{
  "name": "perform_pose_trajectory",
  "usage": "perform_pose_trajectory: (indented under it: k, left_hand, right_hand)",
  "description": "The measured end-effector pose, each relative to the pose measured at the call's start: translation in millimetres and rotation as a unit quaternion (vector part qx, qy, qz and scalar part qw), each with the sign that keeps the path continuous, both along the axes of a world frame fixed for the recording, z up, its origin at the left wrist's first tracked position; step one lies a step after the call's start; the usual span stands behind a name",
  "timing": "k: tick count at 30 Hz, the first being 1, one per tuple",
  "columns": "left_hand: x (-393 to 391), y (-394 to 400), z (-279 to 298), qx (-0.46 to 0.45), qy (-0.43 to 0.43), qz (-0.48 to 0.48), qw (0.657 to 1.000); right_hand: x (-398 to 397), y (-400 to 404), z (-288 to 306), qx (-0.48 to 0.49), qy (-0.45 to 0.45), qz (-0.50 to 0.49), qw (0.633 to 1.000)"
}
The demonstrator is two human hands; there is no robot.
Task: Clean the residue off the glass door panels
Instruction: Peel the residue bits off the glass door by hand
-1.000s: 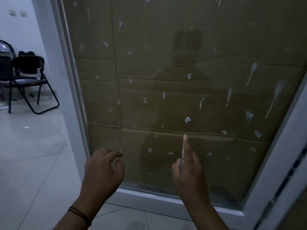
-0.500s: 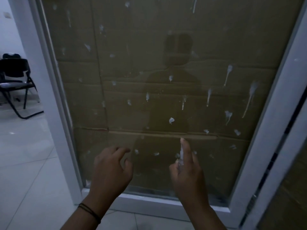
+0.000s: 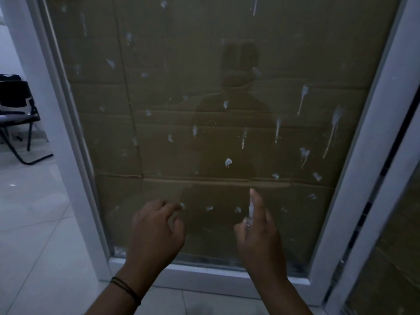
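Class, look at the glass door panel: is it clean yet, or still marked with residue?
Still marked. White blobs and drip streaks dot the glass panel, several just above both hands.

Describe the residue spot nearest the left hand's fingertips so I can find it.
Start at the white-framed glass door panel backed by brown cardboard. In its lower part, below the horizontal cardboard seam, the left hand reaches up. The small white residue fleck sits just off its fingertips, leftmost in a low row of three.
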State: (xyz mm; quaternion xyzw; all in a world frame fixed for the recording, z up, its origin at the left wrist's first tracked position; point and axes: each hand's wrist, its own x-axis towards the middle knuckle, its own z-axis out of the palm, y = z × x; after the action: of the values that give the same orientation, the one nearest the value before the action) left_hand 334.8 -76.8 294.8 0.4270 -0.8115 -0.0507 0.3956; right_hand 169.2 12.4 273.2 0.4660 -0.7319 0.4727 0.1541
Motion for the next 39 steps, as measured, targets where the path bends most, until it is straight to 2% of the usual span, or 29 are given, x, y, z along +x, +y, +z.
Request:
perform_pose_trajectory:
  k: [10,15,23,27,33,39]
  left_hand:
    - [-27,6,-4,-0.023,-0.01,-0.025,0.999]
    - [-44,8,-3,-0.028,-0.013,-0.04,0.999]
    - [-62,6,2,-0.044,-0.009,-0.058,0.997]
    - [-73,12,0,-0.033,-0.03,-0.066,0.997]
    - [-94,22,2,-0.041,-0.037,-0.104,0.993]
    - [-105,24,4,-0.048,-0.041,-0.109,0.992]
  right_hand:
    - [-35,26,-5,0.025,-0.063,-0.061,0.996]
    - [-47,27,1,0.031,-0.044,-0.053,0.997]
    - [-58,26,-2,0.008,-0.068,-0.051,0.996]
    - [-68,36,-10,0.018,-0.073,-0.089,0.993]
    - [-90,48,-15,0.01,-0.13,-0.118,0.984]
    - [-96,54,-20,-0.022,-0.12,-0.137,0.983]
